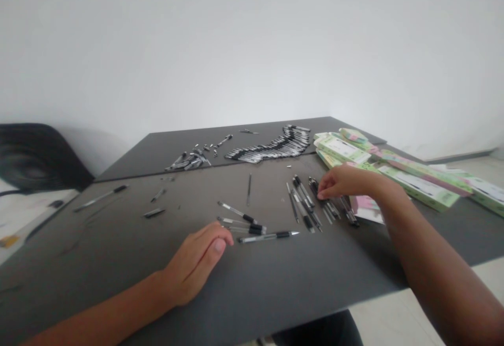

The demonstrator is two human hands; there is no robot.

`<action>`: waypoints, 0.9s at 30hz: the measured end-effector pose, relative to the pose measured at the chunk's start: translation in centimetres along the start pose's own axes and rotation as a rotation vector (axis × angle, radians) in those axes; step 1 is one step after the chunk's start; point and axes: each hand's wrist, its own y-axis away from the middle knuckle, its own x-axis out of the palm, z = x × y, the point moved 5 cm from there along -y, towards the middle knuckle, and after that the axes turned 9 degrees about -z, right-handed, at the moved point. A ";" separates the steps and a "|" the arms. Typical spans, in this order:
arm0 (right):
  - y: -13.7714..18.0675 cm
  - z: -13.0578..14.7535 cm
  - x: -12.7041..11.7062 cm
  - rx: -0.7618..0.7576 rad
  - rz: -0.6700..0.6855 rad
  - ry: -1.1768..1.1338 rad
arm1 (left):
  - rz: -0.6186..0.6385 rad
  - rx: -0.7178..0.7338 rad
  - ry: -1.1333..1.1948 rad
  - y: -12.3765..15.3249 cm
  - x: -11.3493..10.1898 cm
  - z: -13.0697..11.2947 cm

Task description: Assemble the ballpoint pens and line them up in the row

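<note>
My left hand (197, 264) rests on the dark grey table (118, 241), fingers loosely curled and holding nothing, its fingertips just left of three black-and-clear pens (252, 226). My right hand (342, 182) reaches forward with its fingertips pinched down on a pen in a small group of black pens (305, 201) lying side by side. Whether the pen is lifted cannot be seen.
A long row of pens (275, 147) and a heap of pen parts (189, 161) lie at the back. Green and pink boxes (394, 170) are stacked at the right. Loose pens (101, 196) lie at the left. A black chair (35, 157) stands beyond the left edge.
</note>
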 end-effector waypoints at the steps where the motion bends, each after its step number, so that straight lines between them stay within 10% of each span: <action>1: 0.1 -0.4 -0.2 0.011 -0.017 -0.008 | 0.008 0.006 -0.012 0.0 0.1 -0.1; 27: -1.1 -2.8 0.4 0.111 -0.010 -0.078 | 0.135 0.110 -0.174 -0.4 0.5 -1.3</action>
